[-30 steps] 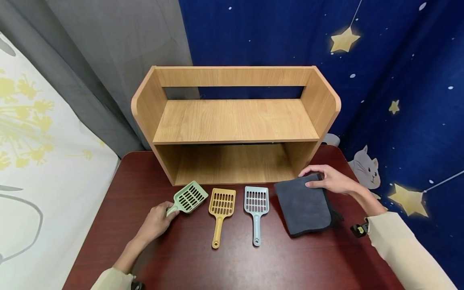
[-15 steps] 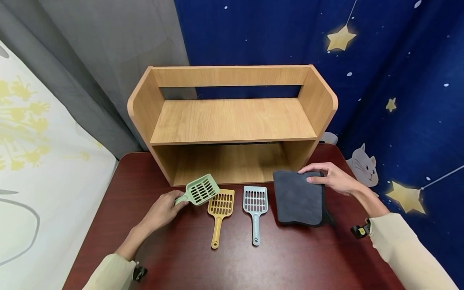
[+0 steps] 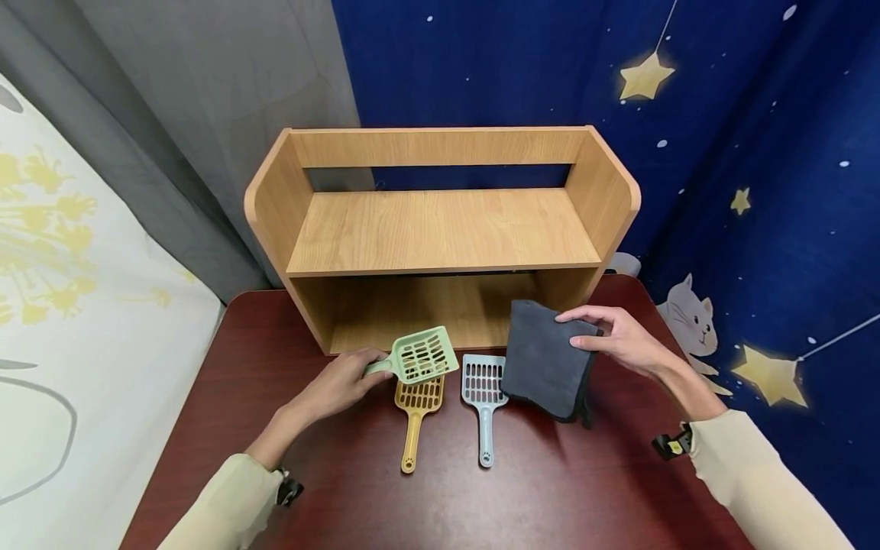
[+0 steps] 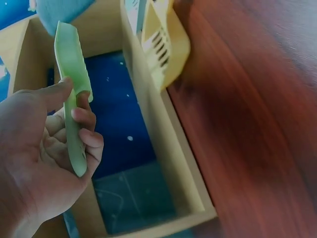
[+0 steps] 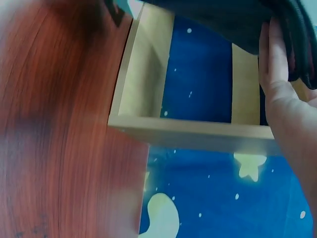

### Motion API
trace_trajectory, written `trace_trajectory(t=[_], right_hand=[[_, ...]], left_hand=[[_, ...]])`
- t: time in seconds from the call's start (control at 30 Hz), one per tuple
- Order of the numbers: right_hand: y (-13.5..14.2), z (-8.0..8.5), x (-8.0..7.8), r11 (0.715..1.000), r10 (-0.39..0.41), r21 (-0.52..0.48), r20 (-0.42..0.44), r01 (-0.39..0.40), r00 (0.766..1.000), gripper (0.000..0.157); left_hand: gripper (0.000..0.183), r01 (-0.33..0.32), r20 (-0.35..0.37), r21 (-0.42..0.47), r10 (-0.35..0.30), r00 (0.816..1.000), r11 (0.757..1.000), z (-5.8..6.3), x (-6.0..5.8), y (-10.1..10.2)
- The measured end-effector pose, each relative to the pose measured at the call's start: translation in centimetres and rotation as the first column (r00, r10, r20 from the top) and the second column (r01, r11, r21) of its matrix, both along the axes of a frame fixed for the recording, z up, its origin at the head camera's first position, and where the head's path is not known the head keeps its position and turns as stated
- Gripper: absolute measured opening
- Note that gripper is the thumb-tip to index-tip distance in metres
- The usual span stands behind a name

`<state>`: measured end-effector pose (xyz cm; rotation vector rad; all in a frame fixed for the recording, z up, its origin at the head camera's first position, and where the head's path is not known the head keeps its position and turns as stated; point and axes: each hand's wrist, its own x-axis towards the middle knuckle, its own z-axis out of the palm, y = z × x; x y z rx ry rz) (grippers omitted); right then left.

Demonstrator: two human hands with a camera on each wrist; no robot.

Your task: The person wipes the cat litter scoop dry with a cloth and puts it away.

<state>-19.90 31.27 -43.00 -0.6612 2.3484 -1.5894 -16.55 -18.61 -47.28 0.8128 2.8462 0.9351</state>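
Observation:
In the head view my left hand [image 3: 342, 383] grips the handle of a green slotted litter scoop [image 3: 421, 356]. The scoop's head hangs over the top part of a yellow litter scoop [image 3: 412, 435] lying on the table. Thumb and fingers wrap the green handle [image 4: 74, 134] in the left wrist view. My right hand [image 3: 619, 341] pinches a folded dark grey cloth [image 3: 546, 359] by its upper right edge, thumb on the near face. The cloth's lower left corner overlaps a pale blue litter scoop [image 3: 486, 428], which lies to the right of the yellow one.
A two-level wooden shelf [image 3: 443, 229] stands at the back of the dark red table [image 3: 385, 508], right behind the scoops. Grey curtain [image 3: 227, 84] and blue star-patterned curtain [image 3: 481, 69] hang behind it. A white patterned cloth [image 3: 103, 344] borders the table's left side.
My left hand has carried the green scoop to the right, from beside the yellow scoop to above it. My right hand has lifted and shifted the cloth left, toward the blue scoop.

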Motion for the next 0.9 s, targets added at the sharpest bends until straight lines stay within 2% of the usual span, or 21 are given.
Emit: trace_trajectory(t=[0.27, 0.53, 0.7, 0.9], right_hand=[[-2.3, -0.4, -0.1, 0.994, -0.064, -0.095, -0.072, 0.057, 0.995, 0.035], [-4.8, -0.6, -0.7, 0.99, -0.048, -0.138, -0.102, 0.033, 0.994, 0.031], [-6.3, -0.5, -1.1, 0.988, -0.017, -0.155, -0.122, -0.002, 0.992, 0.028], [-7.9, -0.6, -1.6, 0.98, 0.048, -0.186, -0.1, -0.066, 0.994, 0.024]], left_hand=[[0.021, 0.117, -0.084, -0.038, -0.12, 0.989, 0.992, 1.5, -0.5, 2.2], [0.025, 0.208, -0.159, -0.074, -0.217, 0.963, 0.975, 2.7, -0.7, 4.1], [0.028, 0.225, -0.18, -0.09, -0.238, 0.954, 0.97, 3.2, -0.7, 5.0], [0.03, 0.229, -0.186, -0.105, -0.245, 0.951, 0.968, 3.6, -0.7, 5.9]])
